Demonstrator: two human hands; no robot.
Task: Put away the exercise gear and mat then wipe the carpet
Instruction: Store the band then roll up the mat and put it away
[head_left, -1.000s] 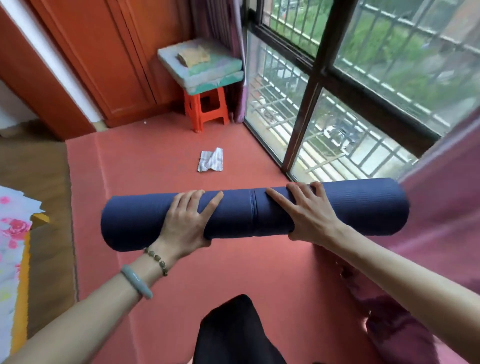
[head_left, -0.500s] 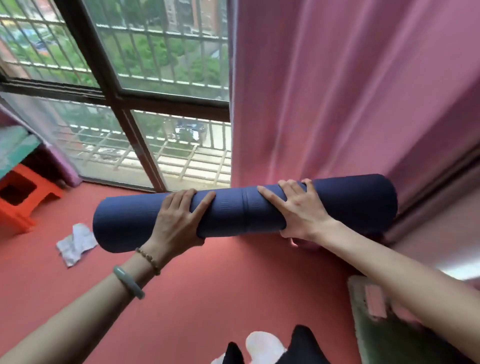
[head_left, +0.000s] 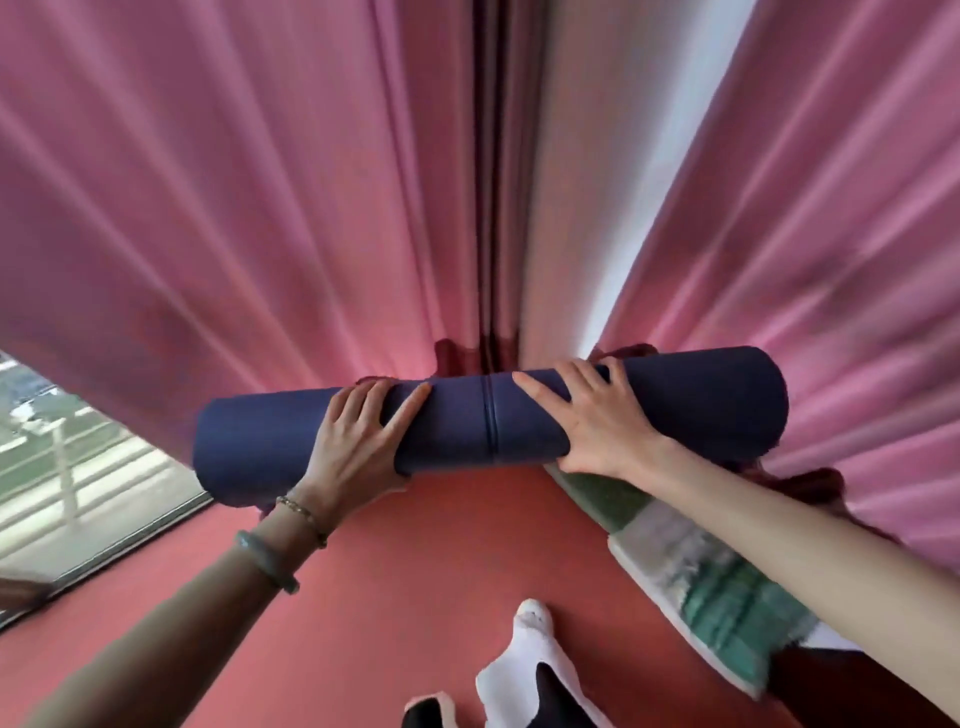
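Carrying the rolled mat (head_left: 488, 421) to storage. Nearest the mat, left hand (head_left: 353, 441) and right hand (head_left: 597, 421) wrap closed around its middle, holding it level above the carpet (head_left: 415, 545). Beyond the mat hangs the curtain (head_left: 260, 208): upend the mat into that corner, keeping the roll tight.

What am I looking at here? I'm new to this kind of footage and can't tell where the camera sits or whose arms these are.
There is no machine: a person wears one wide-angle camera on the head, looking forward and down, so the arms are their own. The left hand and right hand hold a rolled blue mat level in the air, fingers wrapped over its top. Behind it hang pink curtains that meet in a corner. Below is a red carpet, with the person's white sock on it. At the right lies a green and white pad. A window shows at the left.
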